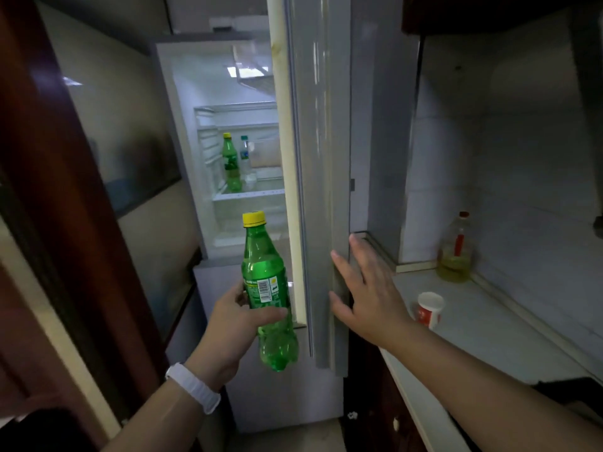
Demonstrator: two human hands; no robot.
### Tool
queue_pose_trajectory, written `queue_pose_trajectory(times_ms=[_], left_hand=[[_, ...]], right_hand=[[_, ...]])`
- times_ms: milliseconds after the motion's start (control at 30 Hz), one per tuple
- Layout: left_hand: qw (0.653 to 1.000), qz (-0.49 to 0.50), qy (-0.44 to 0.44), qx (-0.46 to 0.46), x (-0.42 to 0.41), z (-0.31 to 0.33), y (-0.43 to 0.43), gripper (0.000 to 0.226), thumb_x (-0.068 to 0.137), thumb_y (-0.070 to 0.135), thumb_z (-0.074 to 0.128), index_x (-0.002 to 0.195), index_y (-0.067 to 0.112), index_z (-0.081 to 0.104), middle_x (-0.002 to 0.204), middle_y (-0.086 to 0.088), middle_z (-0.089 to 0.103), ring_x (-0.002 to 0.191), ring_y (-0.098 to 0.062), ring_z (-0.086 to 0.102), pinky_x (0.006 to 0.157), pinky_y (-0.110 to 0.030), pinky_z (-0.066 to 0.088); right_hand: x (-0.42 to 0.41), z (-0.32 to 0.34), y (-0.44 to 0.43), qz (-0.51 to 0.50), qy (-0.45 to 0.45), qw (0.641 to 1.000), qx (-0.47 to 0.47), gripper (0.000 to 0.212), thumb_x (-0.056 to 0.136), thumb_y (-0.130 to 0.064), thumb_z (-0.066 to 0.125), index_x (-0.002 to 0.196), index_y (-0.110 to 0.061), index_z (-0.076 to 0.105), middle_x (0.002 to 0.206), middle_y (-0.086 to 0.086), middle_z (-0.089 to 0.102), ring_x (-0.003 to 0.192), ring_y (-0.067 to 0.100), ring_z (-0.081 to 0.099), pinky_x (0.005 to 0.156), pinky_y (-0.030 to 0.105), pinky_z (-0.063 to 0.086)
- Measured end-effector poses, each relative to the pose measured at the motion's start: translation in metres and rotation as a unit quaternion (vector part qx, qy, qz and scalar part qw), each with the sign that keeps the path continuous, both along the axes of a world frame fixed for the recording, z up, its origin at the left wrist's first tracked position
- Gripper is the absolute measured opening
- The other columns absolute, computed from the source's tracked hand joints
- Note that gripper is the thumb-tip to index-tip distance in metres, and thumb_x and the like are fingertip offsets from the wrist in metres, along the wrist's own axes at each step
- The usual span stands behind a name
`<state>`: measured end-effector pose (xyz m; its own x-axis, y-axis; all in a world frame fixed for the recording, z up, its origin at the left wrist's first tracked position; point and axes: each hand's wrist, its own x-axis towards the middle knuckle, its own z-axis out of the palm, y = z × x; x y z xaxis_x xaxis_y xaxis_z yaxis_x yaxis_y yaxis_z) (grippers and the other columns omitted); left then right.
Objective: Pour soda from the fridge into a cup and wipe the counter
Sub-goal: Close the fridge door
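Wrapping round the green soda bottle [265,272] just below its label, the left grip [233,324] holds it with curled fingers, thumb across the front, a white wristband [193,387] on that arm. The bottle stands nearly upright in the air. Its lobed base sticks out beneath the fingers, and its shoulder, neck and yellow cap rise well above them; the cap is on. It hangs in front of the open fridge, low against the inner edge of the fridge door [313,158]. Beside it, the right grip [365,288] lies flat with straight, spread fingers on the outer edge of that door, clasping nothing. Past that hand, to the right, a white cup [430,309] with a red band stands on the pale bench [489,337], and farther back in the corner sits a bottle of yellow oil [455,252]. Deepest in, on a lit fridge shelf [261,192], another green bottle [231,164] stands just beside a clear bottle [244,151].
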<state>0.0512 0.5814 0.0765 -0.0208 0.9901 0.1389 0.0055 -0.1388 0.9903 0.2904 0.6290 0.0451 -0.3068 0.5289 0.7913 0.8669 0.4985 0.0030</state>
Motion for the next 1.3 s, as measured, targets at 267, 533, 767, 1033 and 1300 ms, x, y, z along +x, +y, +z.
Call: queue_pose_trajectory(times_ms=[267,533,767,1033,1300], left_hand=[[0.997,0.071,0.016,0.001,-0.065,-0.001,0.017,0.053,0.05,0.003,0.087,0.099,0.012,0.069,0.093,-0.009,0.075,0.089,-0.032,0.071,0.082,-0.046,0.057],[0.99,0.138,0.01,-0.01,-0.138,-0.003,0.048,0.05,0.056,-0.004,0.087,0.099,0.014,0.068,0.091,-0.006,0.076,0.086,-0.029,0.073,0.084,-0.051,0.057],[0.989,0.15,-0.008,-0.011,-0.194,-0.004,0.087,0.053,0.054,-0.005,0.087,0.101,0.008,0.066,0.094,-0.012,0.074,0.088,-0.033,0.071,0.082,-0.051,0.058],[0.992,0.123,-0.026,0.009,-0.229,-0.003,0.129,0.048,0.061,-0.013,0.081,0.101,0.008,0.066,0.091,-0.007,0.076,0.083,-0.024,0.073,0.073,-0.038,0.058],[0.99,0.136,-0.028,0.004,-0.25,-0.005,0.158,0.05,0.057,-0.008,0.084,0.1,0.011,0.068,0.095,-0.009,0.076,0.089,-0.029,0.072,0.086,-0.053,0.056]], right_hand=[[-0.082,-0.005,0.043,0.096,-0.001,0.994,0.048,0.071,0.087,-0.034,0.059,0.148,-0.016,0.027,0.158,0.016,0.014,0.145,0.034,0.019,0.113,0.05,0.022],[-0.164,-0.006,0.095,0.145,-0.024,0.985,0.094,0.071,0.087,-0.031,0.063,0.147,-0.014,0.029,0.158,0.016,0.015,0.147,0.036,0.018,0.117,0.051,0.025],[-0.23,-0.006,0.144,0.112,-0.062,0.985,0.113,0.072,0.083,-0.04,0.065,0.145,-0.019,0.033,0.156,0.016,0.02,0.144,0.039,0.022,0.113,0.058,0.03],[-0.294,-0.004,0.197,0.048,-0.054,0.987,0.147,0.059,0.086,-0.048,0.052,0.138,-0.023,0.041,0.15,0.017,0.026,0.138,0.039,0.031,0.109,0.056,0.034],[-0.33,-0.002,0.244,0.039,-0.077,0.988,0.13,0.067,0.08,-0.054,0.05,0.14,-0.026,0.043,0.151,0.018,0.023,0.139,0.037,0.026,0.112,0.056,0.022]])
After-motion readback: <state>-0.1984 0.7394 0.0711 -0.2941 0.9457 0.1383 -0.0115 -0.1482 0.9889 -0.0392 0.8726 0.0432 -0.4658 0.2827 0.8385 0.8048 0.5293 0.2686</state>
